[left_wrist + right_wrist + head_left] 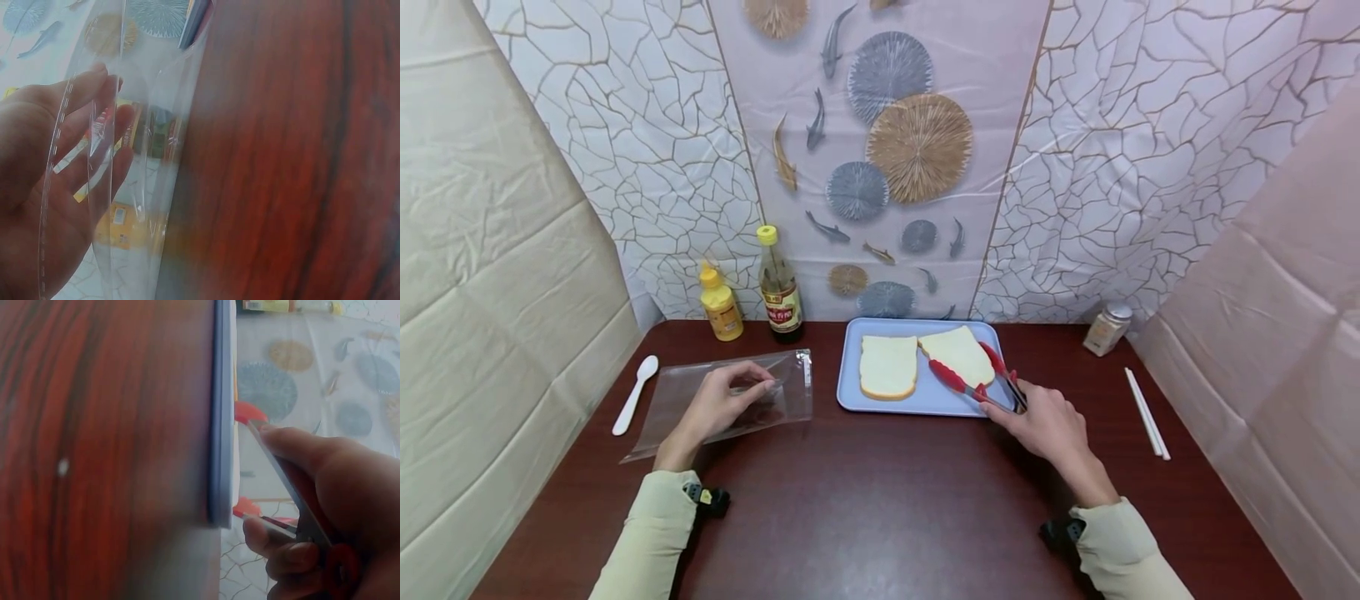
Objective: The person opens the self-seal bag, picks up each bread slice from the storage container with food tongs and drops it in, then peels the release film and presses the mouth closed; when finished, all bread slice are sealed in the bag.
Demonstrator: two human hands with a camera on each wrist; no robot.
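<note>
My left hand (724,402) pinches the upper film of a clear plastic bag (793,400) between thumb and fingertips. In the left wrist view the bag's film (159,112) stands up in folds in front of the hand (56,144). My right hand (1047,422) grips tongs (951,377) with red tips, spread apart on either side of a slice of bread (958,354). That slice lies tilted on a light blue tray (805,408). Beside it on the left is a second bread slice (888,367). The right wrist view shows the tongs (284,469) at the tray's edge (220,425).
A white spoon (636,394) lies left of the bag. Behind stand a yellow squeeze bottle (722,308) and a dark sauce bottle (781,292). At the right are a small jar (1107,328) and white chopsticks (1146,413). Cloth walls (490,250) surround the brown table (865,500).
</note>
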